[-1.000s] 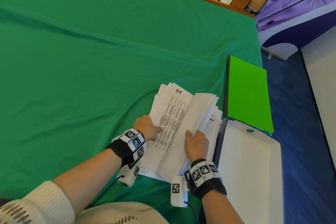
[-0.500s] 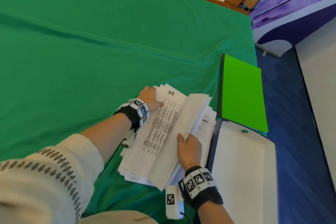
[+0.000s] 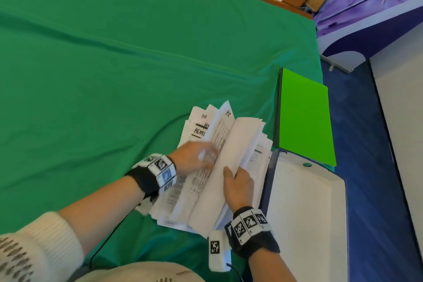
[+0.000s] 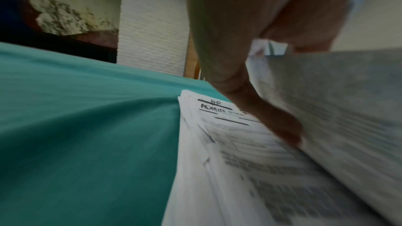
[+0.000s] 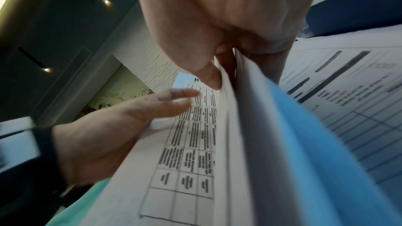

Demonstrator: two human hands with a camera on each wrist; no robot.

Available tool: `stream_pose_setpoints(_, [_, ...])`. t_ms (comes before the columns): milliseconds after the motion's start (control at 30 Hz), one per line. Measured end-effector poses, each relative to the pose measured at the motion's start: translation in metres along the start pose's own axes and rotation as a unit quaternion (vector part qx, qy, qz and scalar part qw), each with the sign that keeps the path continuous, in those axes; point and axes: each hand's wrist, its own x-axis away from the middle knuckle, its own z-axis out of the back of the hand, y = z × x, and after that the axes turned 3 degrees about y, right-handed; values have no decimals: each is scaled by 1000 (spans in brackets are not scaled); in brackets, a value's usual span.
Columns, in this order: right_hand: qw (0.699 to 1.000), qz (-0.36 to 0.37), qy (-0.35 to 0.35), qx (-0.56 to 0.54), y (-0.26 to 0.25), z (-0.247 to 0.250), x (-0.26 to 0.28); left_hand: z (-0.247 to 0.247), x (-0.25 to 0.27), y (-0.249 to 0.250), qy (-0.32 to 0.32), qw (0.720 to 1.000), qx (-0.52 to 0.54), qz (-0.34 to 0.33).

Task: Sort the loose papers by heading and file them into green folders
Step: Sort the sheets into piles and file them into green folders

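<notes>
Right hand (image 3: 238,184) pinching lifted papers (image 3: 231,155), left hand (image 3: 194,158) flat beneath — green folder (image 3: 304,119) just beside.

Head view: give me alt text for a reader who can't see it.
Two hands leaf through a stack of loose papers on a green cloth: right hand grips a lifted bundle, left hand turns a sheet. A green folder lies beside them.

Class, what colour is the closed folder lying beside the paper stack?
Bright green folder, clearest in the head view.
</notes>
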Motion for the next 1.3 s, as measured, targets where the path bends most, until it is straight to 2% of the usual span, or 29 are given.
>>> stream_pose_setpoints(33, [1000,3,2,8,-1,-2,1,-5,10,-4,-36,999,-32,3])
stream_pose_setpoints(100, [1000,8,4,22,-1,-6,1,-8,23,-10,-38,997,-66,23])
stream_pose_setpoints(233, [996,17,29,79,-4,-11,2,18,34,-7,82,992,-80,57])
stream_pose_setpoints(367, [989,38,47,137,-9,-14,0,65,50,12,200,973,-79,81])
stream_pose_setpoints(433, [989,75,24,124,-11,-15,2,90,61,26,242,965,-70,76])
stream_pose_setpoints(500, [986,124,-29,105,-12,-15,7,111,70,38,276,958,-57,60])
stream_pose_setpoints(567, [984,145,-86,59,-14,-14,12,126,76,46,315,947,-41,41])
stream_pose_setpoints(600, [984,146,-92,37,-13,-14,13,131,78,47,337,941,-28,30])
stream_pose_setpoints(633, [988,138,-72,17,-9,-14,13,135,80,47,358,933,-7,18])
stream_pose_setpoints(700, [996,91,14,-12,5,-10,6,140,82,44,387,921,44,-6])
stream_pose_setpoints(767, [996,23,79,21,20,-1,-6,141,83,40,392,916,83,-17])
stream_pose_setpoints(800, [994,2,86,64,26,5,-13,140,82,39,388,916,96,-13])
stream_pose_setpoints(900, [978,17,42,204,34,19,-35,134,80,31,367,924,103,20])
stream_pose_setpoints(1100, [917,153,-66,361,12,31,-94,118,73,20,298,942,124,92])
stream_pose_setpoints(1167, [908,151,-88,382,1,32,-110,112,68,17,282,945,137,95])
stream_pose_setpoints(1300, [912,95,-124,379,-8,39,-139,109,61,7,264,948,155,92])
